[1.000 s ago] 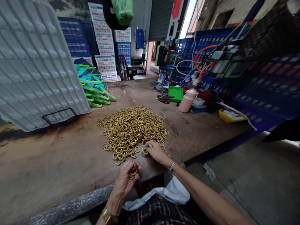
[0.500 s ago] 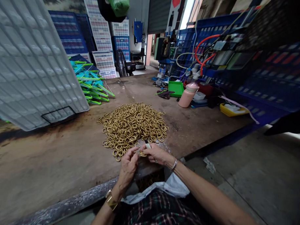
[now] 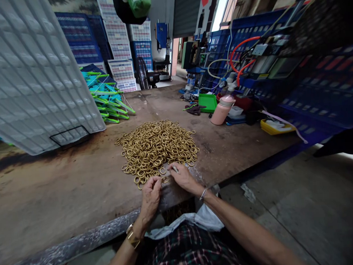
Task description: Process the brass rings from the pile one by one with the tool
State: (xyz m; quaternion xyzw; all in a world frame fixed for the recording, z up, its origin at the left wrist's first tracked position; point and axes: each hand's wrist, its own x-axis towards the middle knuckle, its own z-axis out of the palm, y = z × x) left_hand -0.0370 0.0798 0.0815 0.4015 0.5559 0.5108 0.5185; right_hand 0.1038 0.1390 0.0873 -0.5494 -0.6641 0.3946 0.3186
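A heap of several brass rings [image 3: 158, 144] lies on the worn brown table [image 3: 65, 190]. My left hand [image 3: 150, 195] is curled at the near edge of the heap, its fingers closed around brass rings. My right hand [image 3: 182, 176] rests beside it on the heap's front edge, fingers pinched, with a small pale object between them. A gold watch is on my left wrist and a thin bracelet on my right wrist.
A large white moulded tray [image 3: 32, 75] leans at the left. Green and blue hangers [image 3: 108, 100] lie behind it. A pink bottle [image 3: 222, 111], a green tray [image 3: 208, 102] and a yellow tray [image 3: 273, 126] stand at the right. Blue crates [image 3: 308, 85] line the right side.
My left hand rose from the table edge with its rings to meet my right hand at the heap's front. My right hand now touches the rings again.
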